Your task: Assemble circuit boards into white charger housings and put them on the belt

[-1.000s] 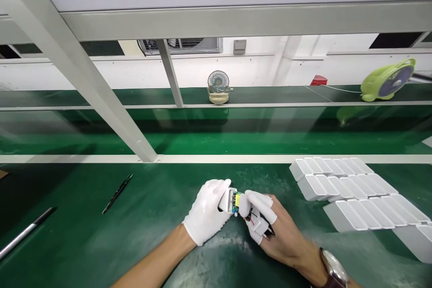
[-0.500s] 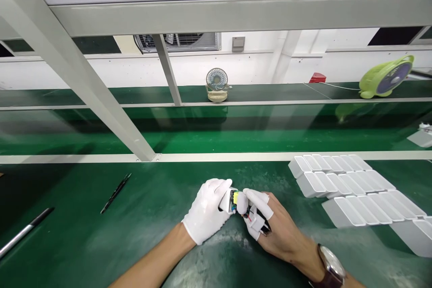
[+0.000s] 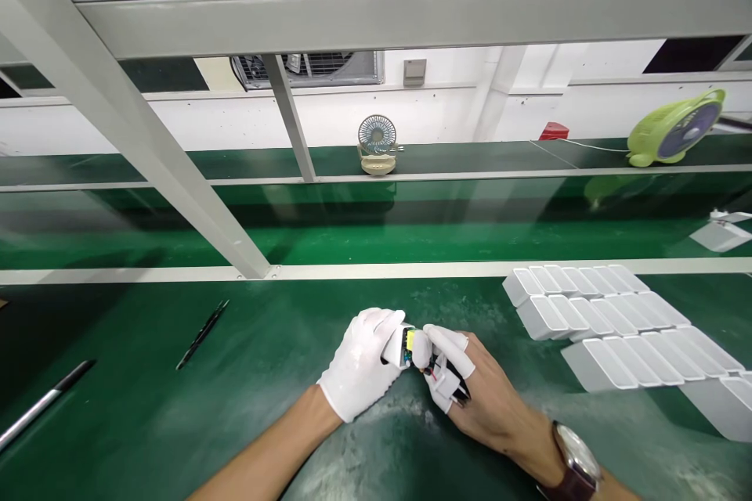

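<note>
My left hand (image 3: 361,364), in a white glove, is closed round a small white plastic housing (image 3: 394,340) just above the green bench mat (image 3: 247,399). My right hand (image 3: 475,395), bare with white finger cots and a wristwatch (image 3: 579,462), pinches a small circuit board with a yellow part (image 3: 410,344) at the housing's open end. Red and black wires (image 3: 438,376) trail under my right fingers. The two hands touch at the housing.
Rows of white plastic housings (image 3: 611,325) lie at the right of the mat. Black tweezers (image 3: 203,334) and a metal rod (image 3: 41,405) lie at the left. A green conveyor belt (image 3: 411,239) carries a white part (image 3: 720,233). Two small fans (image 3: 377,145) (image 3: 675,127) stand behind.
My hands have stayed together on the housing and board, with the fingers shifting slightly. A white part has come into view on the conveyor at the right and moved left.
</note>
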The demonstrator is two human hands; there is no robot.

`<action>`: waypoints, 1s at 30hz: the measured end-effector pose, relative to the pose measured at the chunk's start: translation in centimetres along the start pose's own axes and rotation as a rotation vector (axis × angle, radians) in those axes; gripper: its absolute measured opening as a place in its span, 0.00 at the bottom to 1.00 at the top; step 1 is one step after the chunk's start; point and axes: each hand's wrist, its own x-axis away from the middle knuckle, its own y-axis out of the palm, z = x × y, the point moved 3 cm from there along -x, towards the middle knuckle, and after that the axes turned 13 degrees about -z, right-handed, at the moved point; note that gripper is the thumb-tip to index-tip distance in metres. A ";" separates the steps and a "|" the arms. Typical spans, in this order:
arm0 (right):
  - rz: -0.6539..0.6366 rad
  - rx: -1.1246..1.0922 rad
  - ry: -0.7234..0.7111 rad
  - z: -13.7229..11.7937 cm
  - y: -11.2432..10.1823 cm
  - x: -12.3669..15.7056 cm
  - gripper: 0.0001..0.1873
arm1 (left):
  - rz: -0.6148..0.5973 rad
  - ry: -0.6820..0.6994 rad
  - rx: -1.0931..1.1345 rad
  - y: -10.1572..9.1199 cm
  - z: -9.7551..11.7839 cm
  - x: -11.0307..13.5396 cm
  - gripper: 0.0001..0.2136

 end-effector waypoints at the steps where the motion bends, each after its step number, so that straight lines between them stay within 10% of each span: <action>1: -0.007 -0.004 0.003 0.1 0.1 0.0 0.39 | -0.006 -0.004 0.003 0.1 0.0 0.0 0.31; 30: 0.152 -0.171 0.014 -1.1 -0.3 -0.1 0.32 | -0.055 -0.065 0.206 -0.8 1.2 -0.4 0.22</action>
